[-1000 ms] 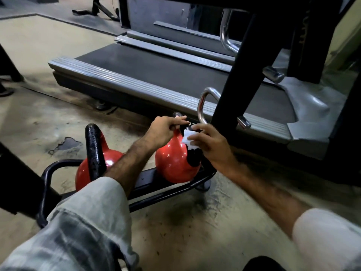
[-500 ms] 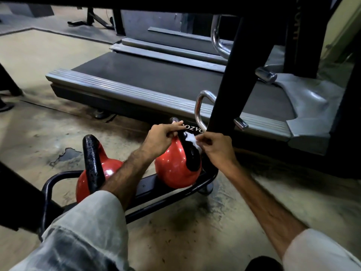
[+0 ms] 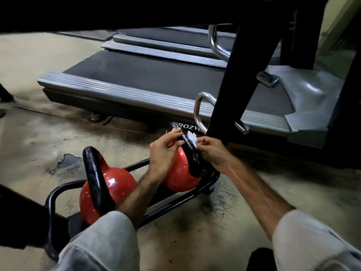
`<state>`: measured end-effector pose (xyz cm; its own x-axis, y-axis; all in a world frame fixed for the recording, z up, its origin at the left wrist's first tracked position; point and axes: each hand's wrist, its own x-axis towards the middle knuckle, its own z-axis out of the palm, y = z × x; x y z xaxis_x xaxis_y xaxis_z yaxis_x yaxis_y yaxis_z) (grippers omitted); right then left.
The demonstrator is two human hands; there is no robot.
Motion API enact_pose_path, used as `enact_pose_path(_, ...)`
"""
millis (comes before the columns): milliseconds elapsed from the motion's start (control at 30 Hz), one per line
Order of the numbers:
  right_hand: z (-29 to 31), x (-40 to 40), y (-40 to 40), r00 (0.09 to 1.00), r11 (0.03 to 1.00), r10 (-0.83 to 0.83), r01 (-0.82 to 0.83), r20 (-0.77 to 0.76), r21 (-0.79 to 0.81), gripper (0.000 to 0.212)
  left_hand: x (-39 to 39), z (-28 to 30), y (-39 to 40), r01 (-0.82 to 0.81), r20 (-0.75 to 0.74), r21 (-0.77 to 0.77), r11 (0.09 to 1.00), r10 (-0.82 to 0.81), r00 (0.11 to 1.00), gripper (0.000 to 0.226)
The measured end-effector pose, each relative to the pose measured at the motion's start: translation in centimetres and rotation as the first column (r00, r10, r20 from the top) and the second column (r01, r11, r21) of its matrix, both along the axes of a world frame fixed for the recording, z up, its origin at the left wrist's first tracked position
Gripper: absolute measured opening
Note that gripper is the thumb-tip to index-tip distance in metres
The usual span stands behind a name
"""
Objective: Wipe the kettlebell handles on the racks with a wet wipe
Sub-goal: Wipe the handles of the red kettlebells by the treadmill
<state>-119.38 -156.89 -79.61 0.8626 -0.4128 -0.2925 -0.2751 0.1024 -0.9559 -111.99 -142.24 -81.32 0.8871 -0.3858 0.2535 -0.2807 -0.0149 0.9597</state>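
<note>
Wiping the far kettlebell (image 3: 180,173) on the low floor rack (image 3: 170,205), we have slid the wet wipe (image 3: 191,137) up from the base of its black handle (image 3: 190,151) toward the top. Our right hand (image 3: 214,151) pinches the wipe against the handle; our left hand (image 3: 163,151) has its fingers clamped on the top, steadying it. The near kettlebell (image 3: 106,190) seems next. A treadmill (image 3: 156,89) lies beyond.

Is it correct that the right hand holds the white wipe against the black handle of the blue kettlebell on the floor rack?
Not quite: the kettlebell is red, not blue, as the head view shows. The right hand does hold the white wipe against its black handle on the floor rack.
</note>
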Motion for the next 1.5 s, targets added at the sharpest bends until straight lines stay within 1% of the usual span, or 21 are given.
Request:
enact_pose_path(100, 0.1, 0.0, -0.8, 1.000, 0.999, 0.018, -0.018, 0.015, -0.039, 0.010, -1.2, -0.1, -0.4, -0.087, 0.018, 0.033, 0.996, 0.087, 0.996, 0.027)
enact_pose_path(233, 0.6, 3.9, -0.4, 0.990, 0.971, 0.038, -0.005, 0.134, -0.240, 0.015, -5.6, -0.7, -0.7, -0.195, 0.098, 0.159, 0.968, 0.181, 0.979, 0.038)
enact_pose_path(267, 0.8, 4.8, -0.3, 0.989, 0.963, 0.049, -0.009, 0.142, -0.270, 0.011, -6.7, -0.9, -0.8, -0.198, 0.129, 0.198, 0.960, 0.174, 0.976, 0.042)
enact_pose_path(333, 1.3, 5.7, -0.4, 0.987, 0.964, 0.052, -0.009, 0.153, -0.265, 0.004, -8.4, -1.5, -0.9, -0.162, 0.192, 0.261, 0.952, 0.113, 0.975, 0.050)
enact_pose_path(400, 1.9, 5.3, -0.8, 0.983, 0.955, 0.095, -0.045, 0.159, -0.293, 0.007, -9.1, -1.3, -0.9, -0.142, 0.281, 0.327, 0.934, 0.048, 0.959, 0.056)
enact_pose_path(467, 1.8, 3.8, -1.2, 0.974, 0.939, 0.165, -0.107, 0.155, -0.326, 0.013, -9.4, -0.6, -0.7, -0.121, 0.347, 0.427, 0.896, -0.039, 0.937, 0.055)
enact_pose_path(533, 1.0, 1.7, -1.9, 0.970, 0.940, 0.196, -0.144, 0.145, -0.309, 0.017, -8.8, -0.2, -0.5, -0.111, 0.382, 0.488, 0.866, -0.098, 0.919, 0.052)
enact_pose_path(600, 0.1, 0.1, -2.3, 0.968, 0.953, 0.207, -0.168, 0.139, -0.250, 0.022, -8.7, 0.3, -0.3, -0.097, 0.387, 0.525, 0.846, -0.136, 0.912, 0.051)
enact_pose_path(733, 0.2, 1.8, -1.9, 0.974, 0.974, 0.184, -0.163, 0.133, -0.154, 0.021, -8.9, 1.0, -0.2, -0.074, 0.371, 0.578, 0.813, -0.181, 0.911, 0.058)
enact_pose_path(867, 0.4, 5.4, -1.2, 0.982, 0.979, 0.160, -0.171, 0.103, 0.114, 0.013, -8.9, 1.1, -0.3, -0.100, 0.404, 0.591, 0.800, -0.186, 0.896, 0.056)
enact_pose_path(967, -0.3, 4.7, -1.3, 0.982, 0.952, 0.178, -0.190, 0.070, 0.241, 0.023, -8.9, 1.4, -0.1, -0.128, 0.425, 0.611, 0.781, -0.187, 0.886, 0.048)
enact_pose_path(1033, -1.0, 3.1, -1.4, 0.978, 0.937, 0.205, -0.210, 0.046, 0.279, 0.024, -8.6, 1.5, 0.1, -0.141, 0.450, 0.603, 0.785, -0.188, 0.873, 0.047)
enact_pose_path(1067, -1.3, 2.3, -1.5, 0.977, 0.940, 0.208, -0.210, 0.038, 0.269, 0.023, -8.5, 1.4, 0.1, -0.143, 0.454, 0.600, 0.787, -0.188, 0.871, 0.047)
enact_pose_path(1100, -1.4, 2.1, -1.5, 0.980, 0.940, 0.194, -0.201, 0.055, 0.275, 0.024, -8.3, 1.2, 0.2, -0.144, 0.455, 0.594, 0.791, -0.183, 0.871, 0.046)
enact_pose_path(1167, -1.0, 3.0, -1.5, 0.983, 0.965, 0.146, -0.165, 0.108, 0.204, 0.025, -8.1, 1.0, 0.3, -0.136, 0.446, 0.580, 0.803, -0.173, 0.878, 0.045)
enact_pose_path(1233, 0.0, 4.7, -1.2, 0.984, 0.983, 0.101, -0.122, 0.149, 0.138, 0.016, -8.1, 0.9, 0.3, -0.133, 0.447, 0.553, 0.823, -0.158, 0.880, 0.045)
enact_pose_path(1300, 0.9, 6.0, -0.8, 0.987, 0.992, 0.077, -0.090, 0.143, 0.087, 0.006, -8.0, 1.0, 0.4, -0.111, 0.443, 0.533, 0.839, -0.165, 0.881, 0.045)
enact_pose_path(1400, 1.0, 5.7, -0.7, 0.988, 0.997, 0.075, -0.079, 0.133, 0.021, 0.006, -7.6, 1.1, 0.5, -0.111, 0.452, 0.518, 0.848, -0.161, 0.877, 0.043)
enact_pose_path(1433, 1.1, 5.0, -0.8, 0.985, 0.996, 0.090, -0.085, 0.147, -0.041, 0.005, -7.5, 1.1, 0.6, -0.114, 0.456, 0.512, 0.852, -0.157, 0.876, 0.042)
enact_pose_path(1467, 1.2, 4.3, -1.1, 0.979, 0.984, 0.124, -0.100, 0.164, -0.144, 0.003, -7.4, 1.0, 0.6, -0.116, 0.457, 0.506, 0.855, -0.151, 0.877, 0.041)
enact_pose_path(1500, 1.3, 3.5, -1.5, 0.968, 0.946, 0.177, -0.118, 0.179, -0.302, 0.005, -7.4, 0.9, 0.7, -0.117, 0.457, 0.504, 0.856, -0.149, 0.877, 0.040)
